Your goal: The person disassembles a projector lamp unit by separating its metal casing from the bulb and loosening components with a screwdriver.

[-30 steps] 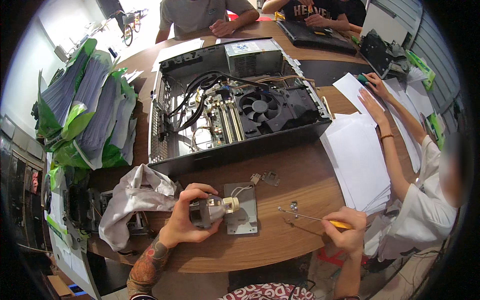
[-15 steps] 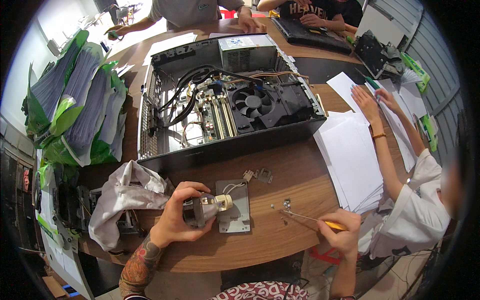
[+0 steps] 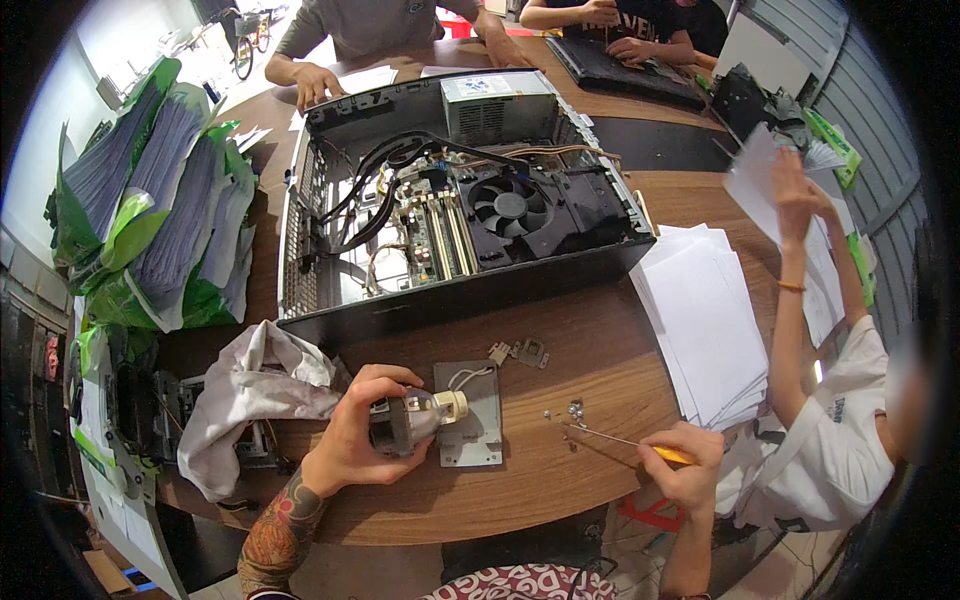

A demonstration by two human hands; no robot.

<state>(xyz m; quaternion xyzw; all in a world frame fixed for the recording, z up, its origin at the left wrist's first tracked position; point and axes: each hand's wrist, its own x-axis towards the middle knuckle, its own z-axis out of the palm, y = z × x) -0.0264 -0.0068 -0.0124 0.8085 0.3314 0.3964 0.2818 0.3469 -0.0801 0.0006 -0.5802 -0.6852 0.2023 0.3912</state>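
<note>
My left hand (image 3: pixel 350 435) is wrapped round a projector lamp (image 3: pixel 400 425) with a dark housing, a glass reflector and a cream ceramic end. White wires run from that end to a small white connector (image 3: pixel 499 351). Under the lamp's tip lies a flat grey metal plate (image 3: pixel 472 445), with a small metal bracket (image 3: pixel 531 353) beyond it. In my right hand (image 3: pixel 688 467) is a screwdriver (image 3: pixel 672 455) with a yellow-orange handle, its thin shaft pointing left. The tip is close to several small screws (image 3: pixel 575 411) on the wooden table (image 3: pixel 560 500); I cannot tell whether it touches one.
An opened computer case (image 3: pixel 460 290) fills the table's middle. On the left are green-wrapped paper bundles (image 3: pixel 150 220) and a grey-white cloth (image 3: pixel 255 390). Paper sheets (image 3: pixel 700 330) lie at right, beside a co-worker's arms (image 3: pixel 795 260). Two people work across the table, one near a black device (image 3: pixel 620 75).
My hands stay nearly still with the lamp and screwdriver. At right, the co-worker has lifted a sheet and moved both hands farther away. Across the table, a person's hand has come down onto papers.
</note>
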